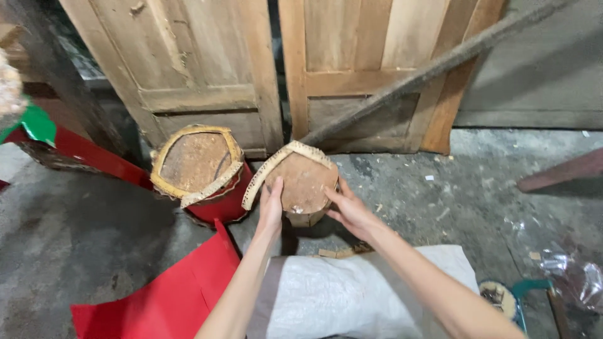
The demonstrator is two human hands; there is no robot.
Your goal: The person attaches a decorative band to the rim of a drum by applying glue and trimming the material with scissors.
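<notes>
A small round drum-like frame (304,182) with a brown skin top and a loose pale rim strip stands tilted on the concrete floor in front of me. My left hand (271,204) presses flat against its left side, fingers up. My right hand (347,208) cups its right side. Both hands hold it between them. To its left stands a second, larger drum frame (198,164) with a yellowish rim and red paper wrapped round its wall; neither hand touches it.
A white woven sack (352,292) lies under my forearms. A red paper sheet (169,295) lies at lower left. Wooden doors (339,69) stand behind, with a long pole (440,66) leaning across them. A small bowl (499,296) sits at lower right.
</notes>
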